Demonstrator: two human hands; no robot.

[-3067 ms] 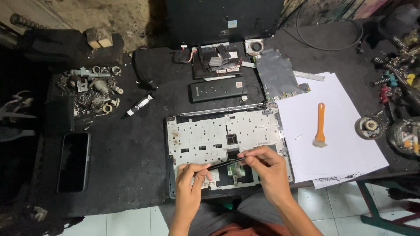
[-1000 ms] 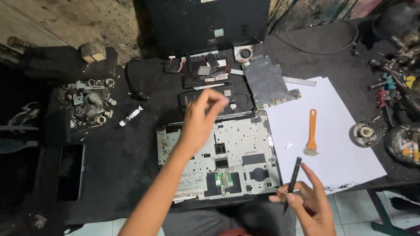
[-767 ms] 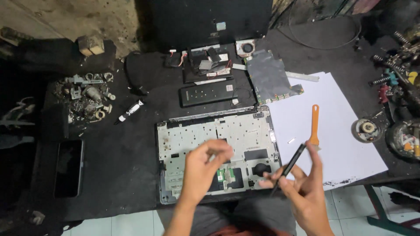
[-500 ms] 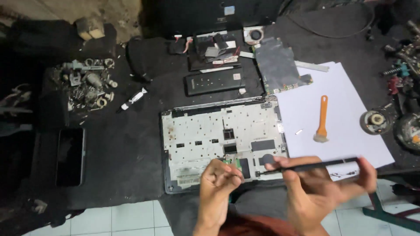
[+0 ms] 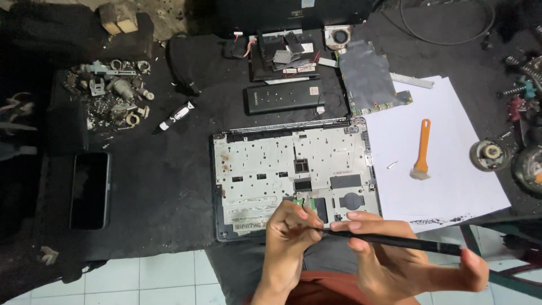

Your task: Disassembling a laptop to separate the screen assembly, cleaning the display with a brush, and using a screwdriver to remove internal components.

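Black tool [image 5: 395,243] lies level across both hands, just off the near edge of the open laptop shell [image 5: 293,169]. Right hand [image 5: 395,260] cradles the shaft on loose, half-open fingers; left hand [image 5: 291,234] pinches the tip end, fingers curled narrow. Whether anything small sits in that pinch, I cannot tell. Risk: the light right-hand hold could let the tool roll off and strike the green board part [image 5: 307,201] beside the left hand. 1 tiny screw [image 5: 392,165] on the white paper [image 5: 451,175], near the orange brush [image 5: 421,149], could scatter from a stray nudge.
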